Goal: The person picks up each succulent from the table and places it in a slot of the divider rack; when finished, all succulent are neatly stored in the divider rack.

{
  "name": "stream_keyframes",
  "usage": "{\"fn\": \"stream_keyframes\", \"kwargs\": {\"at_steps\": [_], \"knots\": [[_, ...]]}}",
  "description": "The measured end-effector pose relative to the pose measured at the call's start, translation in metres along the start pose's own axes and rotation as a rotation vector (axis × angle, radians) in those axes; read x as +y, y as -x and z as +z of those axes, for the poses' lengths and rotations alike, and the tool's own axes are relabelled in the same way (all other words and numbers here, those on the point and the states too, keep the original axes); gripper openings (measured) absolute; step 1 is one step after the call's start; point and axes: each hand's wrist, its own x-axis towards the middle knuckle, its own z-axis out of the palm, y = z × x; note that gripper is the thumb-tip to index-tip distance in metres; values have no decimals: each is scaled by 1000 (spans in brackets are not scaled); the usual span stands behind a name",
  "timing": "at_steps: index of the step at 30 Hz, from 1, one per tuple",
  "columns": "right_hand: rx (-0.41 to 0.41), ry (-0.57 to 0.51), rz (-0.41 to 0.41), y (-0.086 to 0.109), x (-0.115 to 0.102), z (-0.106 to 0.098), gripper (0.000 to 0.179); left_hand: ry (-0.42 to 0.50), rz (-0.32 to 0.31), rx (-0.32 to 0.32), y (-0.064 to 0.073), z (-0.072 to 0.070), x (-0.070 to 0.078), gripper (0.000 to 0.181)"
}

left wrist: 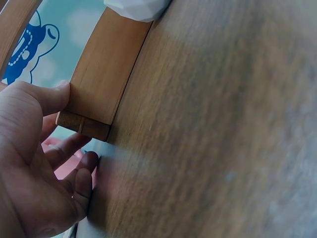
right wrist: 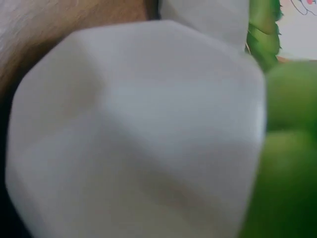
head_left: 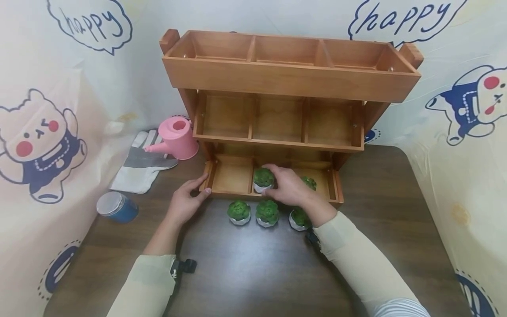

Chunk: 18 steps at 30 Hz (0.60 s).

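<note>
A three-tier wooden planter stand (head_left: 291,81), with divided trays, stands at the back of the table. My right hand (head_left: 291,187) holds a small green succulent (head_left: 263,177) in a white faceted pot, in the middle compartment of the bottom tray. Behind the wrist, another succulent (head_left: 309,182) shows in the right compartment. My left hand (head_left: 186,200) grips the bottom tray's left end, thumb at the front; the left wrist view shows this tray corner (left wrist: 94,111) up close. A white pot (right wrist: 133,134) fills the right wrist view, and the hand is hidden there.
In front of the stand, three potted succulents line up: a left one (head_left: 239,211), a middle one (head_left: 267,212) and a right one (head_left: 299,219) partly under the forearm. A pink watering can (head_left: 180,141), grey-white gloves (head_left: 140,165) and a blue jar (head_left: 118,207) are at left.
</note>
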Motion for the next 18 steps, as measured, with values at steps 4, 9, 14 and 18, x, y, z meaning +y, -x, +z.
{"fn": "stream_keyframes", "kwargs": {"at_steps": [4,9,14,18], "knots": [[-19,24,7,-4,0,5,76,5,9,0,0,2,0,58],[-58,31,26,-6,2,7,75,2,16,5,1,1,0,58],[-124,29,23,-5,3,7,75,5,-10,-9,1,0,-1,59],[-137,20,14,-3,6,7,79,6,-12,-16,0,0,0,59]]}}
